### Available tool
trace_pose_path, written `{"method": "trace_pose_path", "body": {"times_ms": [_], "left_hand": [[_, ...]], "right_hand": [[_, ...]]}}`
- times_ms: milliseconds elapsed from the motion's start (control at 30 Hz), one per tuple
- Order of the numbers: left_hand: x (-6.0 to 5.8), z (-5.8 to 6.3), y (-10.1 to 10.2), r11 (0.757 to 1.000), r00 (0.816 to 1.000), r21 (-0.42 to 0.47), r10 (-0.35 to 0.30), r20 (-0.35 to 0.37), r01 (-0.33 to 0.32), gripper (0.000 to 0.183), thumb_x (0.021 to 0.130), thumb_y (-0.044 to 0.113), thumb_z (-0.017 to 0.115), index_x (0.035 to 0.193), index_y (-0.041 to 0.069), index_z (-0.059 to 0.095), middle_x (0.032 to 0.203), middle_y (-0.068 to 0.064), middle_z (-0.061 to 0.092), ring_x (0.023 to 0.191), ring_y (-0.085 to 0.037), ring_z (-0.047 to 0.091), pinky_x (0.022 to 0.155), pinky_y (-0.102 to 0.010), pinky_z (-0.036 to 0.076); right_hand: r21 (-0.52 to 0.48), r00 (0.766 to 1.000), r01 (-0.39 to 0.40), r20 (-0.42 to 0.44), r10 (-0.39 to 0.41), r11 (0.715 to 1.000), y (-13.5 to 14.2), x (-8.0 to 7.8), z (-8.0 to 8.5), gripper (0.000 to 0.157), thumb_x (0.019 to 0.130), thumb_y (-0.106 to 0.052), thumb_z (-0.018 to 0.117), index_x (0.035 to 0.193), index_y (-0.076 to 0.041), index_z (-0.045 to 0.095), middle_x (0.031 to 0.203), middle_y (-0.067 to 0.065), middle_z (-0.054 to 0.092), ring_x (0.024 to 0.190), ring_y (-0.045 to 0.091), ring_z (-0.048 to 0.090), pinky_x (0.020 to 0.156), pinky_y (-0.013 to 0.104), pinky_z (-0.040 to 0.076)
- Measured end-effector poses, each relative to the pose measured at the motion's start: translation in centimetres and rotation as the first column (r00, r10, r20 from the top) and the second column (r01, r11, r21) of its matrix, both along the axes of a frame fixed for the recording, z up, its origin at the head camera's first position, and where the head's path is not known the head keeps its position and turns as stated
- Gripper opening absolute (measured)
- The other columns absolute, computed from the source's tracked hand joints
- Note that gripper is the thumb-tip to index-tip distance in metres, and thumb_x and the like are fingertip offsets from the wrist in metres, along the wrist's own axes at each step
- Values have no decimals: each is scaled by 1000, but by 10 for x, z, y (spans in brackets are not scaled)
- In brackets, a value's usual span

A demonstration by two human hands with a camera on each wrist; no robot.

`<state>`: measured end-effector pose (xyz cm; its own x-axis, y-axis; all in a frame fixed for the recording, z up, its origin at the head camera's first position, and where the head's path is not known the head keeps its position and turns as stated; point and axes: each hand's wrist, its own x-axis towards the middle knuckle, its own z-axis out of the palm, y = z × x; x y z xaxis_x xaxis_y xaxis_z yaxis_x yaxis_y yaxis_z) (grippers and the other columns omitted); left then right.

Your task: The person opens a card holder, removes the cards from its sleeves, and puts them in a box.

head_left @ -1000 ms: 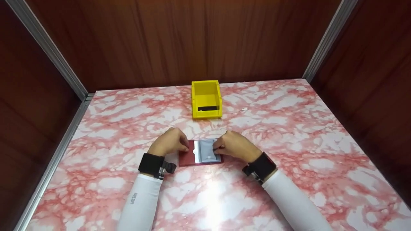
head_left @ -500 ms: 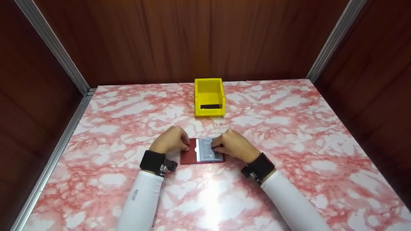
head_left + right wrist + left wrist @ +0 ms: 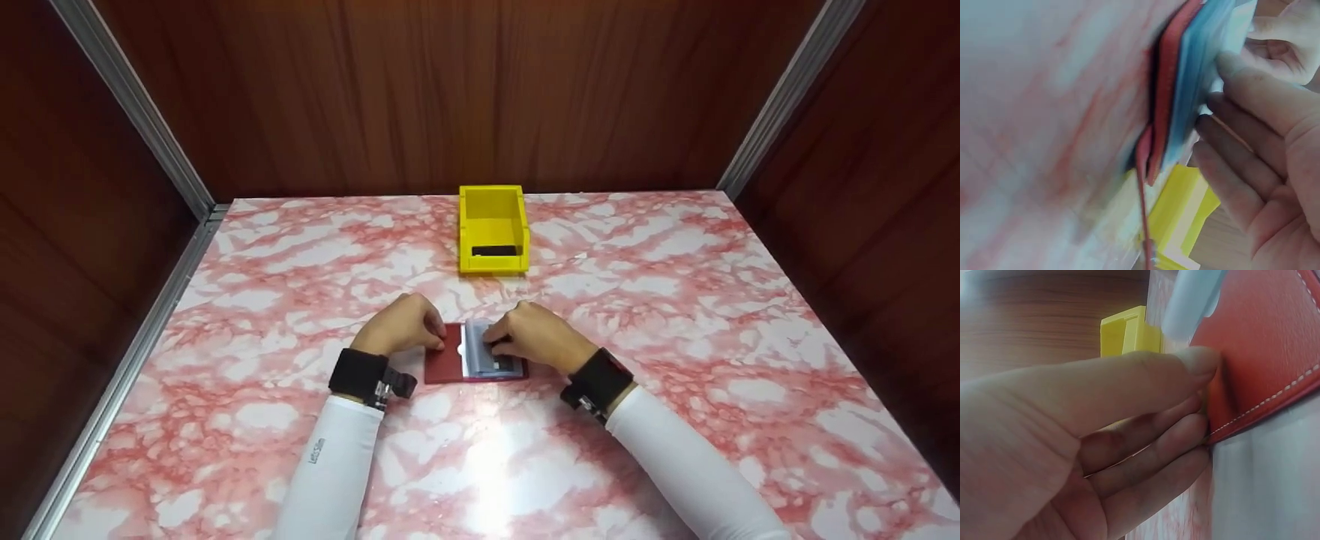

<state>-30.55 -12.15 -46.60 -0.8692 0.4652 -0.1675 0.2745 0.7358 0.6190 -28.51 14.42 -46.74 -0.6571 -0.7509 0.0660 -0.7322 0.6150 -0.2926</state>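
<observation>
An opened red card holder [image 3: 442, 364] lies flat on the table, its clear plastic sleeves [image 3: 478, 358] on the right half. My left hand [image 3: 403, 324] holds the left cover, thumb on the stitched red leather [image 3: 1266, 332] and fingers at its edge. With thumb and fingertips my right hand [image 3: 541, 336] pinches the sleeves, some of which stand raised and lean left. The right wrist view shows the bluish stack of sleeves [image 3: 1193, 73] side-on at those fingertips, over the red cover with a thin red strap [image 3: 1143, 208].
Behind the card holder stands a yellow bin [image 3: 493, 263] with a black strip [image 3: 493, 250] at its front. Brown wood-look panels [image 3: 360, 97] enclose the back and sides of the pink-and-white marbled table [image 3: 300, 262].
The right hand has shifted slightly left across the card holder, lifting sleeves leftward and uncovering a darker patch below. The left hand stays on the left cover. The head view has shifted a little.
</observation>
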Motion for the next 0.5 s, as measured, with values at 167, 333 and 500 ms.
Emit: {"method": "trace_pose_path", "body": {"times_ms": [167, 333, 500], "left_hand": [[-2, 3, 0, 1000, 1000, 4, -5, -2, 5, 10, 87, 9, 89, 96, 9, 86, 94, -6, 84, 79, -10, 67, 74, -23, 51], [-2, 1, -1, 1000, 1000, 8, -14, -9, 14, 10, 87, 9, 89, 96, 8, 86, 94, -7, 84, 79, -9, 67, 73, -21, 52], [-2, -1, -1, 1000, 1000, 9, 4, -1, -4, 9, 87, 10, 90, 95, 9, 86, 94, -6, 84, 79, -8, 67, 74, -21, 52]], "right_hand": [[50, 999, -21, -33, 22, 999, -4, -1, 3, 23, 101, -8, 76, 122, -12, 84, 121, 8, 83, 108, 24, 79, 98, 41, 66], [6, 999, -33, 1, 33, 999, -10, -1, 0, 22, 100, -12, 79, 121, -12, 84, 119, 6, 84, 109, 20, 80, 97, 38, 66], [-43, 997, -55, -50, 53, 998, -20, 0, -7, 15, 96, -20, 83, 109, -12, 85, 102, 1, 85, 95, 15, 79, 88, 36, 66]]}}
